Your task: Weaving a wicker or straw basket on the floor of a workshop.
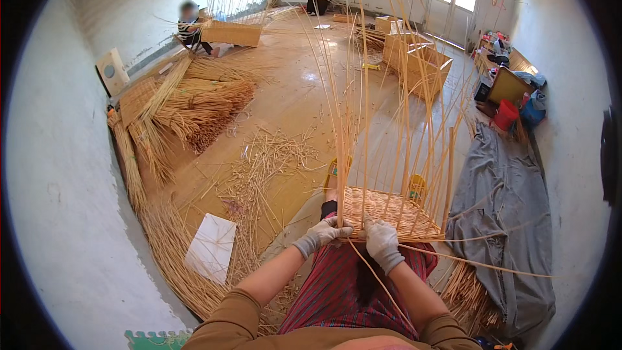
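Note:
A half-woven wicker basket [389, 212] rests on my lap, over the red striped cloth [317, 295]. Tall, thin upright rods [366, 123] rise from its edges. My left hand [329, 231], in a grey-white glove, is closed on the near left corner, around the base of the rods there. Gloved too, my right hand [383, 243] grips the near edge of the weave just to the right; which strands its fingers hold is hidden. One loose strand [479, 263] trails rightward from beside the right hand, and another [382, 280] hangs toward me.
Bundles of wicker rods [201, 107] lie at left, with scattered offcuts [272, 162] and a white sheet [212, 246] nearer. Finished woven boxes [424, 68] stand far right. A grey cloth [502, 220] covers the right side. Two people [191, 26] sit working farther back.

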